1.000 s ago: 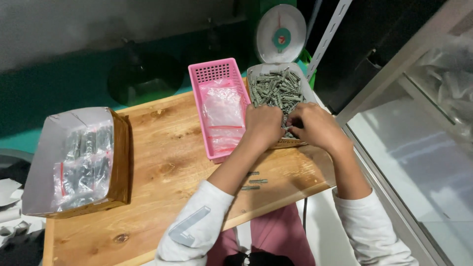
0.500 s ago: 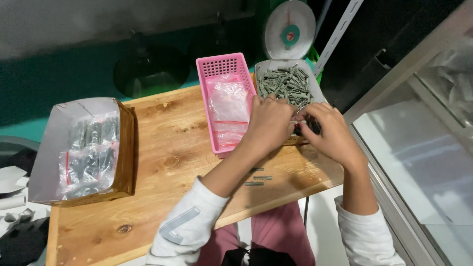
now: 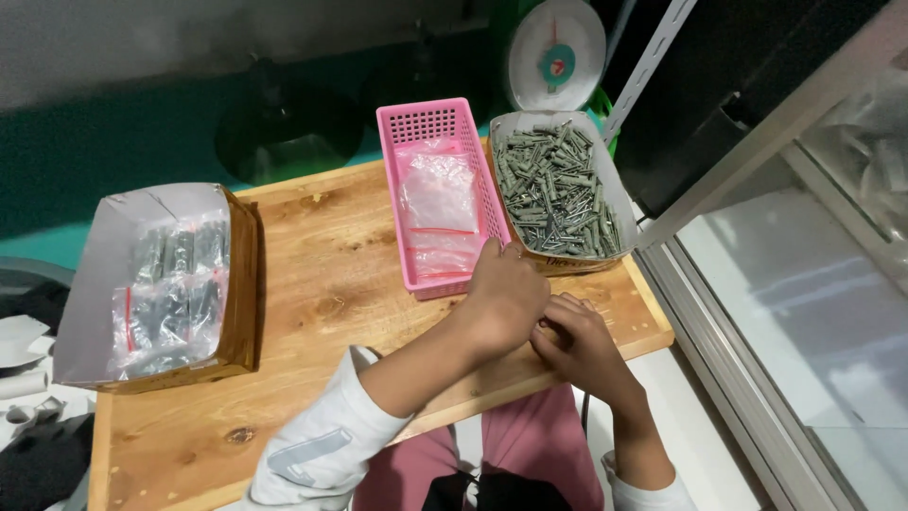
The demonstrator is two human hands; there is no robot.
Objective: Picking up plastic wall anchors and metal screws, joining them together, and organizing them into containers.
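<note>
Head view: left hand [image 3: 506, 298] and right hand [image 3: 582, 345] meet at the bench [image 3: 312, 312] front edge, fingers curled together, their contents hidden. Just beyond sits the fastener tray [image 3: 558, 189], the pink basket [image 3: 440, 194] beside it.

**Hand and Arm Position**

Both forearms extend forward from the lower edge of the view and converge. The left hand [image 3: 506, 293] lies palm down, knuckles up, fingers curled inward. The right hand [image 3: 577, 341] sits just beside and slightly below it, fingers bent toward the left hand; the two hands touch at the fingertips. Both arms wear white sleeves, pushed back from the wrists. Whether either hand grips anything cannot be determined.
</note>
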